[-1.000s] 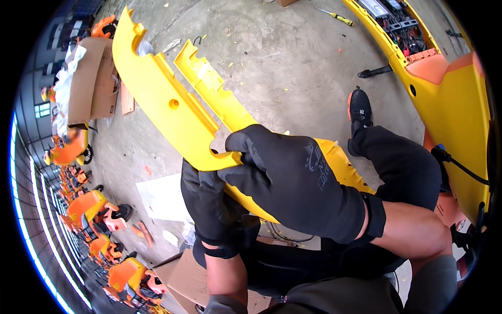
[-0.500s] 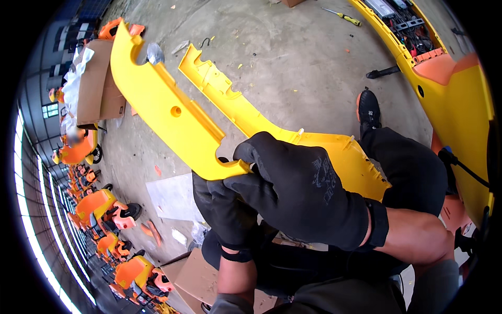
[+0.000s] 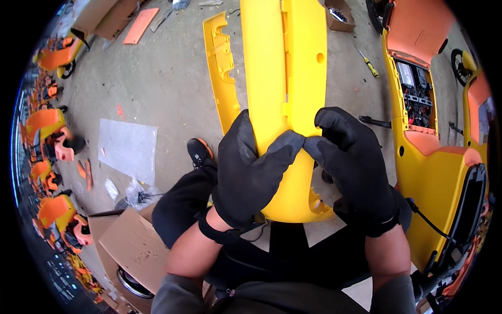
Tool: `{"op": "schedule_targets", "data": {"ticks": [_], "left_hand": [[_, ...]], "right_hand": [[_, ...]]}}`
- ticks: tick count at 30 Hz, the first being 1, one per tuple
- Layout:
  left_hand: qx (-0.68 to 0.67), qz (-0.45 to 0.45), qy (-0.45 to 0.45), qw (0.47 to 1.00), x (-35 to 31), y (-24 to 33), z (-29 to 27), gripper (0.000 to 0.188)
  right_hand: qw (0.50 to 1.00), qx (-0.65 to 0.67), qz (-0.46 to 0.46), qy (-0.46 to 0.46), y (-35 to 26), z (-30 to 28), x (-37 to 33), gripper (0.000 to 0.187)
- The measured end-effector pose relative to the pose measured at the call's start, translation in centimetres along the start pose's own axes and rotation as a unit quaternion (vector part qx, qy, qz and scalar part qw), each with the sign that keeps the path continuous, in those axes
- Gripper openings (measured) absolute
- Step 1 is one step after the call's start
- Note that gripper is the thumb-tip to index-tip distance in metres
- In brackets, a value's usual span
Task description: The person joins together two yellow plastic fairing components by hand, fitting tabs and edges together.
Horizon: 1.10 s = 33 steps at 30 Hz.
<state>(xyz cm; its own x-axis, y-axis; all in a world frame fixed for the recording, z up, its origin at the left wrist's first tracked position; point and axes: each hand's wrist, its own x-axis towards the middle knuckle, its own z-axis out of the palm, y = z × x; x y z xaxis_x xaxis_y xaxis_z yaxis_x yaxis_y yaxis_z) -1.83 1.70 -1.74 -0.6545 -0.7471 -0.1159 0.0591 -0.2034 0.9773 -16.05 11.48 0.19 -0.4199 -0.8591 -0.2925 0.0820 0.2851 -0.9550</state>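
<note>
My left hand [image 3: 251, 170], in a black glove, grips the left edge of a long yellow plastic panel [image 3: 267, 73]. Along a narrow lengthwise seam, a second yellow panel [image 3: 307, 78] with a round hole lies against it. My right hand [image 3: 355, 162], gloved too, is closed on the right side, its fingers curled around the edge. Both thumbs meet over the lower end of the seam. The panels stand over my lap, their far end cut off by the upper edge of the view. Another yellow trim piece [image 3: 220, 57], with notches and clips, shows beyond my left hand.
A yellow and orange scooter [image 3: 418, 136] with an open compartment stands at right. A screwdriver [image 3: 367, 62] and a small cardboard box [image 3: 339, 15] are on the floor ahead. Near my left leg are a cardboard carton [image 3: 133, 243] and a plastic sheet [image 3: 128, 152]. More scooters [image 3: 49, 123] line the left.
The notched panel has swung from the left to upright in front of me and now lies against another yellow panel. My hands have moved apart to either side, thumbs meeting at the seam.
</note>
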Motion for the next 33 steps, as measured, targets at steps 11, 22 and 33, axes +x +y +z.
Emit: {"op": "schedule_targets", "data": {"ticks": [11, 22, 33], "left_hand": [[-0.003, -0.014, -0.027, 1.000, -0.3, 0.3, -1.4, 0.034], [-0.017, -0.086, -0.017, 0.996, -0.4, -0.1, -2.2, 0.038], [-0.016, -0.081, -0.048, 0.995, -0.5, -0.2, -2.4, 0.038]], "right_hand": [[0.997, 0.065, 0.035, -0.018, 0.8, 0.4, 0.0, 0.030], [0.993, 0.094, -0.032, -0.068, 2.4, -0.3, 0.8, 0.040], [0.996, 0.077, -0.041, -0.029, 1.8, 0.4, 0.3, 0.039]]}}
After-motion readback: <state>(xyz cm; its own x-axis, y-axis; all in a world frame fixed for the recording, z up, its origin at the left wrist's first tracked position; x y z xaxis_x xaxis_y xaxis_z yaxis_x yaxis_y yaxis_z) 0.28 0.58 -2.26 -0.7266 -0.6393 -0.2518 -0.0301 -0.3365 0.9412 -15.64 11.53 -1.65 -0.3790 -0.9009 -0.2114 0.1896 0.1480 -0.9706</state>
